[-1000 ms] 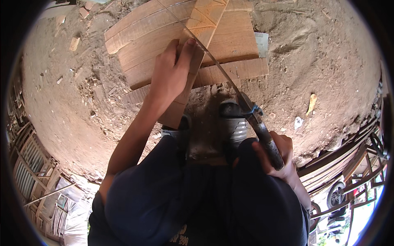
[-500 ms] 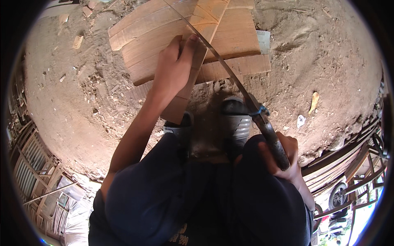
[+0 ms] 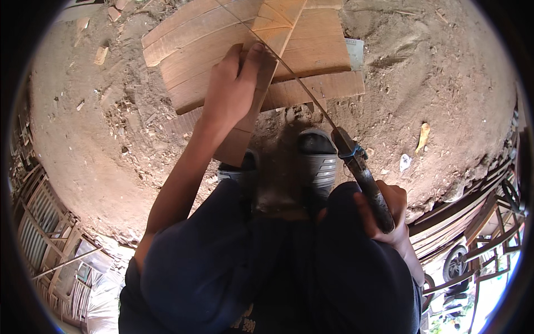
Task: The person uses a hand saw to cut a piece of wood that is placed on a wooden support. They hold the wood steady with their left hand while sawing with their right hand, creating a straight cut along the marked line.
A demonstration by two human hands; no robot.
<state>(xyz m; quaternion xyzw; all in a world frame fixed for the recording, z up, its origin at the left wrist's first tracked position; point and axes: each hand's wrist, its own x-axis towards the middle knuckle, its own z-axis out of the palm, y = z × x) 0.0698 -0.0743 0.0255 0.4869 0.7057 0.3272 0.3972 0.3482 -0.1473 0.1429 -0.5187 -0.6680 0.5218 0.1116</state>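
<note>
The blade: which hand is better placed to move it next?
Likely the right hand: it grips the handle, and the blade runs across the narrow plank. The left hand lies on that plank, so seems better placed for steadying it.

The narrow board (image 3: 266, 80) is orange-brown, the saw handle (image 3: 371, 186) black, its tie (image 3: 355, 151) blue, sandals (image 3: 324, 167) grey.
</note>
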